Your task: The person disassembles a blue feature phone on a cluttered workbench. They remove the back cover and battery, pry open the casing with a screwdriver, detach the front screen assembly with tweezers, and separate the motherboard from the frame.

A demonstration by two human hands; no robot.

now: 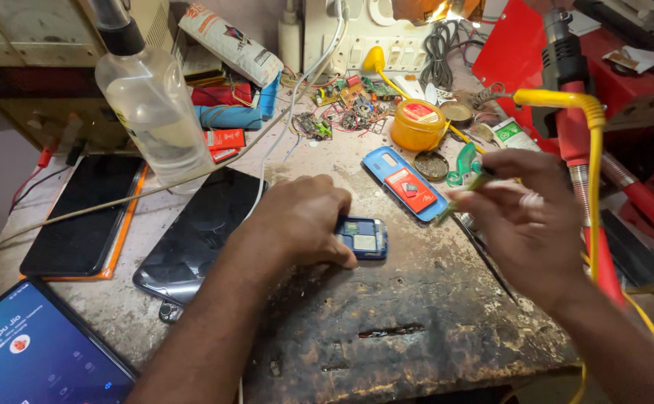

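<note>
Two hands over the worn desk (416, 314). Your left hand (301, 221) presses down on a small blue circuit board (364, 238), fingers closed over its left end, pinning it flat near the desk's middle. Your right hand (525, 217) hovers right of the board, fingers pinched together on a thin green tool (470, 187) whose tip slants down toward the board without touching it. Just behind the board lies a blue phone shell (405, 183) with a red patch. Left of the board, a dark phone (200, 232) lies face up, and farther left a black phone (84, 217) in an orange case. Behind the shell stands a yellow tub (416, 126). A clear bottle (151, 97) stands far back left of the board. A lit phone (35, 352) sits at the near left corner.
</note>
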